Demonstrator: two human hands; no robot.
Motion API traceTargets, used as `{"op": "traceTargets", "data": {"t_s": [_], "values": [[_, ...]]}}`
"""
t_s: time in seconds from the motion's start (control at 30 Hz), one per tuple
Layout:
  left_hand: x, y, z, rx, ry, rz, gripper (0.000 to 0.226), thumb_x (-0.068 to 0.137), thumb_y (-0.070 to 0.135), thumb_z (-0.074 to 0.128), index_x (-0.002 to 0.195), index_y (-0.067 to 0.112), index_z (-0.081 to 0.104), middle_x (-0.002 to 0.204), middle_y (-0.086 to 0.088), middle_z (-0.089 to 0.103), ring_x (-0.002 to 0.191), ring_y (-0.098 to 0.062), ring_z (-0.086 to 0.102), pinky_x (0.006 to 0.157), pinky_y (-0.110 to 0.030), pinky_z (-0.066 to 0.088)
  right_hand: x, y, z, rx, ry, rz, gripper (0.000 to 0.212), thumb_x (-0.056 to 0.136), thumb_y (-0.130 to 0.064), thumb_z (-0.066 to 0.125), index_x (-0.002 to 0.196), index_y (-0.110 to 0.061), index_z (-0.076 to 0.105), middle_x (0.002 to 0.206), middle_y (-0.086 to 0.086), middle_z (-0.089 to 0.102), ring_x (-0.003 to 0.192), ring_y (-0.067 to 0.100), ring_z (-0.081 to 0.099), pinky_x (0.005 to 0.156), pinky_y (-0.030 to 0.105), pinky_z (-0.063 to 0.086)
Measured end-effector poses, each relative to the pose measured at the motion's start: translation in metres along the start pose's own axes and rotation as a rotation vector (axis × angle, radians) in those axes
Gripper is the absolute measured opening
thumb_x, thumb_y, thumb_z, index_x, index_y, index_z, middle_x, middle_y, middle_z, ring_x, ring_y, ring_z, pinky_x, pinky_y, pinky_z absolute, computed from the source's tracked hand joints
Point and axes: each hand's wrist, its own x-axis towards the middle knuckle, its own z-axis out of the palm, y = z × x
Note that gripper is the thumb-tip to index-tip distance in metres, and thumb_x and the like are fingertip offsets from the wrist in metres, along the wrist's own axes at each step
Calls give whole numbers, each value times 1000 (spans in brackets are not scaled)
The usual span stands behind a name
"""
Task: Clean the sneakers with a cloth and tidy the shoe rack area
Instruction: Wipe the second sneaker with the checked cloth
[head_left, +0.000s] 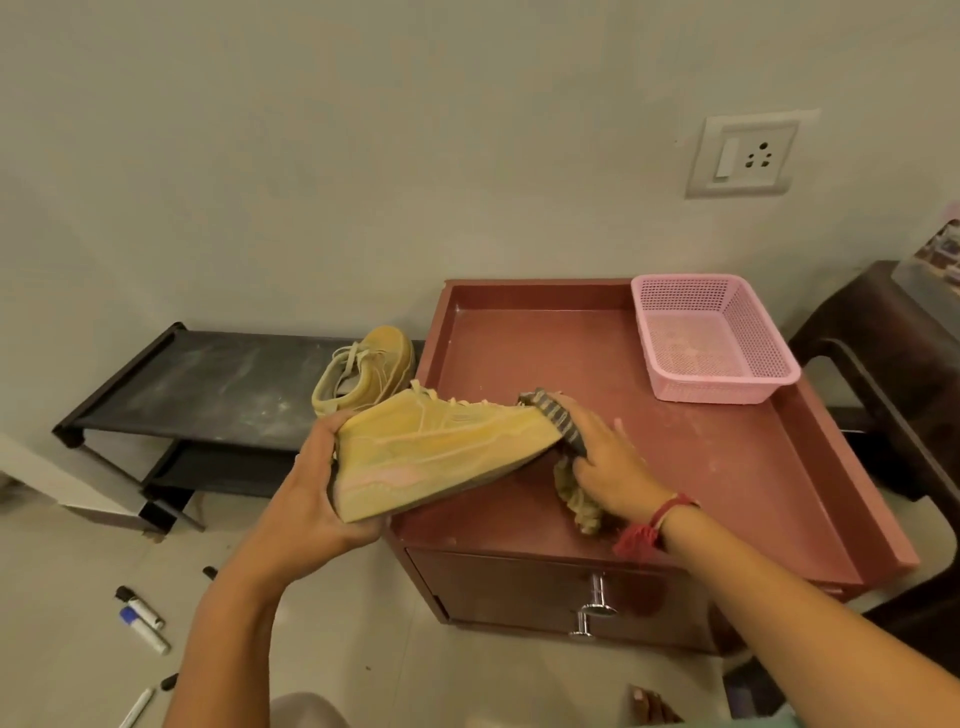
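Pink basket on red cabinet top; sneaker on blk rack.

Two sneakers, one cloth, one basket.

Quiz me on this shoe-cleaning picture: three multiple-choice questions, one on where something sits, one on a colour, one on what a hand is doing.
1. Where is the second sneaker?
A. On the black shoe rack
B. In the basket
C. On the floor

2. What colour is the basket?
A. Blue
B. Pink
C. Green

3. What is the right hand doing?
A. Resting empty
B. Holding a marker
C. Pressing a cloth to the held sneaker's toe

Answers:
1 A: the second sneaker stands on the black shoe rack.
2 B: the basket is pink.
3 C: the right hand presses the cloth to the held sneaker.
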Motion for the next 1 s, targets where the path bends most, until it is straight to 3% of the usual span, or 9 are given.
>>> {"op": "traceTargets", "data": {"t_s": [0.1,0.17,0.23,0.33,0.43,0.5,0.6,0.73,1.0], "values": [[2,1,2,-24,-8,-2,93,54,43,77,129,54,23,128,17,41,115,-16,48,93,-47,49,4,4,-5,-194,29,84,70,76,-3,46,140,-29,32,143,-5,41,133,19,35,114,47,3],[1,-1,1,-27,-3,-13,95,53,43,77,130,53,23,128,14,42,116,-18,48,93,-49,48,9,7,-5,-215,28,113,59,76,-1,44,131,-21,45,134,2,50,127,23,41,113,47,15],[-1,-3,-1,-18,8,-36,97,52,44,78,131,52,22,128,14,42,115,-19,49,92,-50,49,11,7,-10,18,153,166,51,74,7,40,117,-14,58,118,10,60,113,27,52,100,35,37],[-2,-6,-2,-5,8,-34,100,51,44,79,133,50,21,128,14,41,112,-19,50,90,-49,50,6,-17,-28,590,537,273,56,73,17,31,108,-16,60,101,5,64,94,12,62,75,15,46],[-1,-6,-1,-19,11,-31,99,50,45,78,131,50,22,127,12,43,110,-16,52,89,-44,52,-13,-49,-23,848,497,53,58,71,15,32,107,-23,57,96,-8,63,81,-9,60,72,7,46],[0,-6,-2,-30,8,-33,98,49,47,77,130,50,22,125,13,44,109,-12,53,88,-38,52,-22,-58,-3,553,258,-118,71,65,6,35,118,-39,50,124,-8,56,120,-2,47,104,20,34],[3,-5,-3,-62,-11,-30,95,50,47,78,127,54,24,125,13,44,110,-12,53,87,-34,51,-13,-33,21,27,135,-187,85,71,4,39,140,-43,25,152,-9,19,143,12,4,116,37,8],[6,-3,-2,-96,-30,-25,92,50,45,78,122,59,24,125,15,44,111,-9,52,86,-31,52,-1,-12,17,126,183,-94,78,74,6,42,143,-27,26,147,-2,30,138,13,24,115,36,22],[8,-4,-3,-86,-31,-68,96,50,41,79,127,56,23,125,16,44,109,-7,52,88,-34,52,11,10,-7,-171,211,136,44,79,-2,43,120,-14,56,129,4,52,117,26,48,106,38,33]]}}
